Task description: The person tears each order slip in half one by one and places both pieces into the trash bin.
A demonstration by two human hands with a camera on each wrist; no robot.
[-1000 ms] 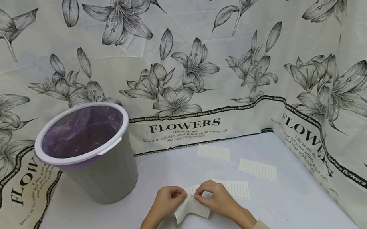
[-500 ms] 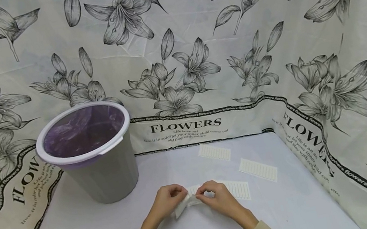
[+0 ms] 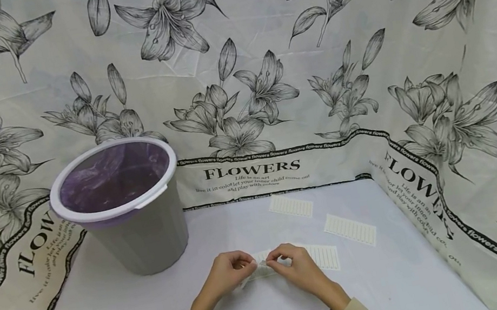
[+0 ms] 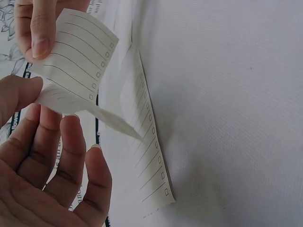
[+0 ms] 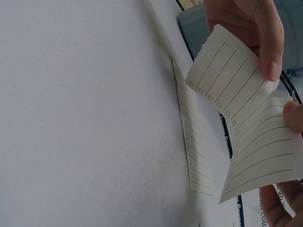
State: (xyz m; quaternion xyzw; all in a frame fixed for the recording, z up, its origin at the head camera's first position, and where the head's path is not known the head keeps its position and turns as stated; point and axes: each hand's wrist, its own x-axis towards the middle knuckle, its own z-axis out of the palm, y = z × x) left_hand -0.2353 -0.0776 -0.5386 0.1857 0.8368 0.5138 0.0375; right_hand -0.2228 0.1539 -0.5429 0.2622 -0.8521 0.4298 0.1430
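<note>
Between the two hands is a lined paper sheet (image 4: 83, 49) with small checkboxes down one side. My left hand (image 3: 231, 274) pinches it near the middle of its upper edge, thumb against fingertips. Close beside, my right hand (image 3: 296, 266) pinches the same paper with thumb and forefinger. In the right wrist view the paper bends sharply between the two grips; whether it is torn there I cannot tell. Behind the hands another lined sheet (image 3: 324, 257) lies flat on the white tabletop, partly hidden by the fingers and the held paper.
Two more lined sheets lie further back, one near the rear edge (image 3: 290, 206) and one to the right (image 3: 350, 229). A grey bin (image 3: 150, 243) with a purple liner stands at the back left. Flower-printed cloth (image 3: 252, 176) surrounds the table.
The held paper's lower part has tilted up and away, so less of its face shows in the head view. Both hands stay nearly in place, still pinching it.
</note>
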